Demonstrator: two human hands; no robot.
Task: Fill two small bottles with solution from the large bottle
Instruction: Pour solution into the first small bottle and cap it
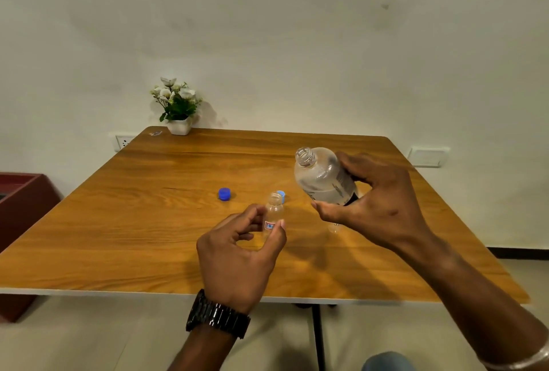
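Warm, even indoor light, moderately bright, yellowish cast; soft shadows of both arms fall on the surface (pixel 178 168) toward its near edge, and the flower pot (pixel 179 126) throws a faint shadow on the wall (pixel 297 43). Mild sheen on the wood, no hard glare. Wide-angle bending at the edges, overall slightly soft.

Glossy wood-grain table (pixel 178 168); clear plastic large bottle (pixel 322 180); blue plastic cap (pixel 224 194).

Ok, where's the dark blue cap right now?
In the head view, the dark blue cap lies on the table, left of the small bottle.
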